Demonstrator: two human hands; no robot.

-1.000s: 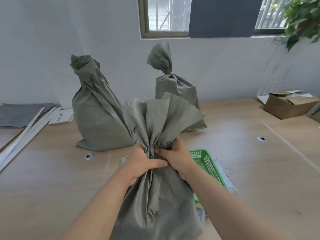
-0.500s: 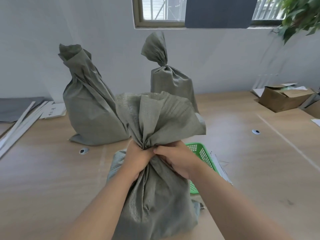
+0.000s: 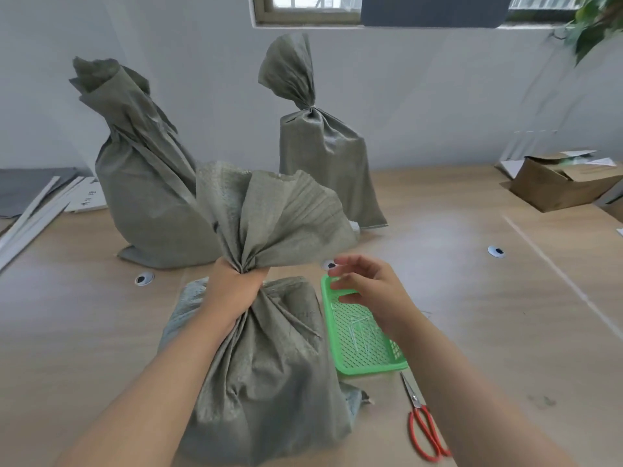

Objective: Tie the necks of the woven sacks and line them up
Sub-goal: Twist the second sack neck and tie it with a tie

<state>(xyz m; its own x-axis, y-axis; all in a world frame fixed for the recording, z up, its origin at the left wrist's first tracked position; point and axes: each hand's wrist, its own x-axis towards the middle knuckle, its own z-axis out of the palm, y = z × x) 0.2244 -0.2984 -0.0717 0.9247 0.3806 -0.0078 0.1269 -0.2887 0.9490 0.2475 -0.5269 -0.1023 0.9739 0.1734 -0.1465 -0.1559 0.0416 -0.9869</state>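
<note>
A grey-green woven sack stands on the table right in front of me. My left hand grips its gathered neck, and the loose top fans out above my fist. My right hand hovers empty with relaxed fingers over a green mesh basket that holds thin white ties. Behind, a second sack stands at the left with a twisted neck. A third sack stands further back near the wall, its neck cinched tight.
Red-handled scissors lie by my right forearm in front of the basket. A cardboard box sits at the far right, white strips at the far left. Round cable grommets dot the wooden table.
My right hand has let go of the sack's neck and moved right, over the green basket. My left hand alone keeps the neck gathered. The view has tilted down, revealing the scissors.
</note>
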